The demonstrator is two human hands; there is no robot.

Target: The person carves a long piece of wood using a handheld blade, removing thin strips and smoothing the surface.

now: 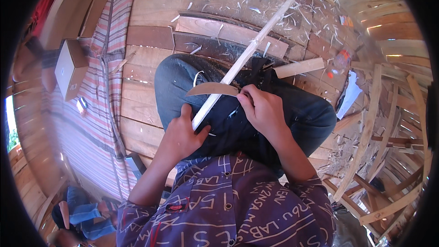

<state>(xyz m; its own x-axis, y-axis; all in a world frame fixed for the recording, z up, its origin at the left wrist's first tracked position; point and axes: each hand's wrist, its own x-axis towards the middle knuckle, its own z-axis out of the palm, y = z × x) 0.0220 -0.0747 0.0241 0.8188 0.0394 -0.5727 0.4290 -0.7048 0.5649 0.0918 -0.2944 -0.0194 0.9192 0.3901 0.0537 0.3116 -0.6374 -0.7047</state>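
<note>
A long pale wooden stick [256, 45] runs from my lap up to the far right. My left hand [183, 135] grips its near end over my thigh. My right hand [263, 110] holds a curved knife [211, 89] by the handle, its blade pointing left and lying across the stick just above my left hand. I sit cross-legged in dark jeans [183, 73] on a plank floor.
Pale wood shavings [256, 0] litter the planks ahead. A short wood offcut [299, 67] lies by my right knee. Cardboard boxes [71, 66] sit on a striped mat [98, 110] at left. Stacked wooden slats [388, 128] crowd the right. Another person [84, 212] sits at lower left.
</note>
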